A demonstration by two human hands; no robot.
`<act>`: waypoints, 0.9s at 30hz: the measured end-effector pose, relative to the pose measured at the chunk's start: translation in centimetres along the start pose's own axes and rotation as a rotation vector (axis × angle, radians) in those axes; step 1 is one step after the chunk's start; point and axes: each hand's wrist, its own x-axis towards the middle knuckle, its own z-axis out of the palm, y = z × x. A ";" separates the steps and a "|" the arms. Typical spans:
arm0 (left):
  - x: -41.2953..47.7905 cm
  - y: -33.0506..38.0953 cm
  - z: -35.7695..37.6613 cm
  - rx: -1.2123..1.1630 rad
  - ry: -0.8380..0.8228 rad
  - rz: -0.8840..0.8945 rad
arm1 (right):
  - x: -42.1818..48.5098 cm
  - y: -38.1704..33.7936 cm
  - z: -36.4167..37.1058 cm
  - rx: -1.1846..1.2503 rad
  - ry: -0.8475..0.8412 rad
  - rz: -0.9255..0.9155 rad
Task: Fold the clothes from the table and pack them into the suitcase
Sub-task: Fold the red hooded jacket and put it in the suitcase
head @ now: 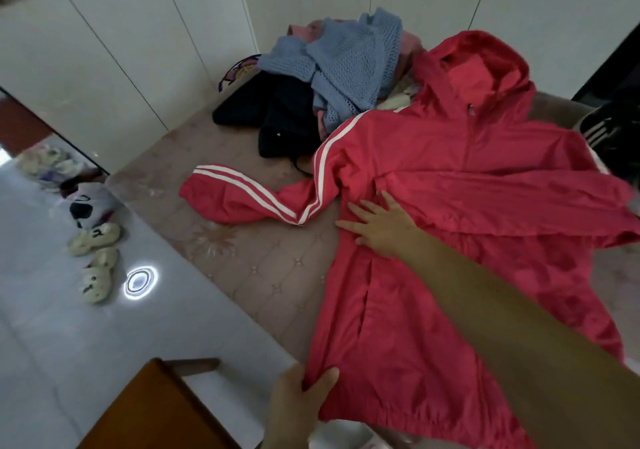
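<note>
A red hooded jacket point(450, 178) with white sleeve stripes lies spread face up on the patterned table point(270, 275). One sleeve stretches out to the left, the other is folded across the chest. My right hand point(381, 223) lies flat, fingers spread, on the jacket's left side near the armpit. My left hand point(301, 400) pinches the jacket's bottom left hem corner at the table's near edge. No suitcase is in view.
A pile of clothes sits at the table's far end: a blue knit sweater point(346, 60), black garments point(277, 112) and pink items. A black striped garment point(606, 129) lies at the right. A wooden chair point(156, 410) stands near left. Slippers point(95, 258) lie on the floor.
</note>
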 end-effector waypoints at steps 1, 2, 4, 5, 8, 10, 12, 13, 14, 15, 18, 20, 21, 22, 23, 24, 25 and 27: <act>0.0 0.0 -0.4 0.017 0.011 -0.005 | 0.0 -0.1 0.2 0.034 -0.003 0.030; 0.1 -0.1 -0.8 0.030 0.015 -0.013 | 0.0 -0.2 0.3 0.053 -0.007 0.056; 0.2 -0.1 -1.6 0.054 -0.006 0.011 | -0.5 -0.8 0.1 0.074 -0.007 0.093; 0.2 -0.2 -2.0 0.057 -0.023 0.032 | -1.0 -1.2 0.0 0.108 0.024 0.108; -0.1 0.0 -2.8 -0.026 -0.144 0.072 | -4.6 -2.2 0.7 0.299 0.270 0.168; -0.3 0.1 -3.1 0.049 -0.177 0.114 | -8.8 -2.4 2.2 0.418 0.425 0.285; -0.2 -0.1 -3.4 0.151 -0.124 0.136 | -14.0 -1.9 4.8 0.522 0.505 0.448; 0.0 0.0 -3.6 0.226 -0.104 0.140 | -16.8 -1.6 6.2 0.564 0.516 0.542; 0.2 0.1 -3.7 0.315 -0.118 0.116 | -19.6 -1.4 7.5 0.592 0.532 0.634; 0.3 0.6 -3.8 0.453 -0.148 0.108 | -22.4 -1.2 8.9 0.612 0.542 0.715; 0.5 1.8 -4.1 0.667 -0.007 0.177 | -29.7 -1.4 12.5 0.641 0.570 0.937; 0.3 3.5 -3.5 0.641 0.143 0.399 | -33.4 -1.9 14.5 0.716 0.592 1.160; 0.4 4.6 -2.6 0.640 0.136 0.483 | -34.7 -2.2 15.5 0.775 0.577 1.286; 0.8 5.9 -1.5 0.641 0.077 0.542 | -35.7 -2.6 16.0 0.829 0.532 1.382; 1.0 7.6 0.1 0.664 0.003 0.609 | -36.3 -3.1 16.8 0.872 0.475 1.423; 1.4 8.9 2.1 0.696 -0.062 0.707 | -36.6 -3.5 17.2 0.891 0.418 1.439; 1.5 10.4 4.3 0.736 -0.119 0.812 | -36.8 -3.9 17.7 0.905 0.382 1.440; 2.0 13.0 9.2 0.842 -0.246 0.971 | -36.8 -4.1 17.5 1.020 0.331 1.402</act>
